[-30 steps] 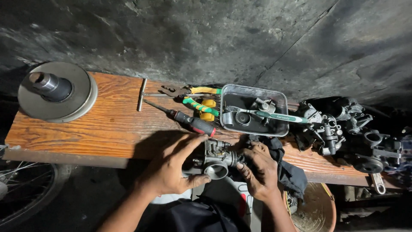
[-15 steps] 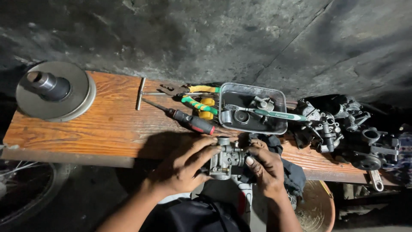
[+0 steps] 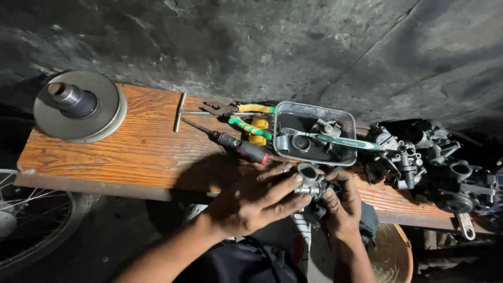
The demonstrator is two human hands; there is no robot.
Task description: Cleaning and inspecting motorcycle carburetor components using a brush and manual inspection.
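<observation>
Both my hands hold a small metal carburetor (image 3: 310, 182) just above the front edge of a wooden bench (image 3: 131, 152). My left hand (image 3: 257, 202) wraps it from the left, fingers curled over its body. My right hand (image 3: 340, 202) grips it from the right and below, thumb against its side. The part's round opening faces up toward me. A dark cloth (image 3: 368, 220) hangs under my right hand.
A grey metal tray (image 3: 343, 118) with small parts and a green toothbrush (image 3: 335, 139) sits behind the hands. A red-and-black screwdriver (image 3: 236, 145), green-yellow pliers (image 3: 251, 126) and a T-wrench (image 3: 179, 111) lie left of it. A clutch pulley (image 3: 78, 107) stands far left. Several carburetors (image 3: 435, 162) pile right.
My hands lifted the carburetor from the bench edge and turned it, so its round opening now faces up. Both hands moved slightly right and closer to the tray.
</observation>
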